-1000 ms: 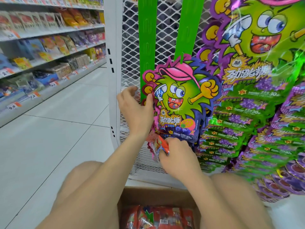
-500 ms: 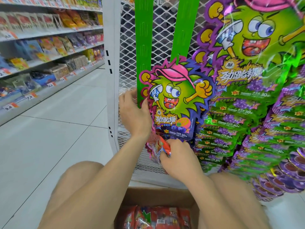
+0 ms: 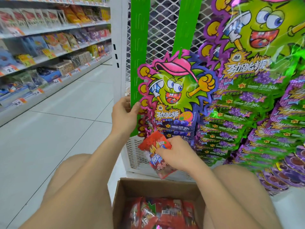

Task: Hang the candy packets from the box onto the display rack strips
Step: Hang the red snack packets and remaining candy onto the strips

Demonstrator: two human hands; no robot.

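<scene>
Head view: left hand (image 3: pixel 125 111) grips the long green plastic display strip (image 3: pixel 137 47) low down; just right of it, right hand (image 3: pixel 175 154) pinches a red foil candy packet (image 3: pixel 154 143) above the brown cardboard box (image 3: pixel 158 185). Holding the strip taut should ease hooking.

One view only: head-worn, wide-angle. The wearer is low to the floor (image 3: pixel 54 133), with the lens tilted forward and down. Bare knees (image 3: pixel 74 172) fill the lower corners. The open cardboard box (image 3: pixel 158 185) sits directly beneath, at bottom centre. The camera faces the white mesh rack (image 3: pixel 162 30) at close range, with a green display strip (image 3: pixel 137 47) near centre. A shelved aisle (image 3: pixel 49 47) recedes at left. Straight lines bow toward the frame edges.
</scene>
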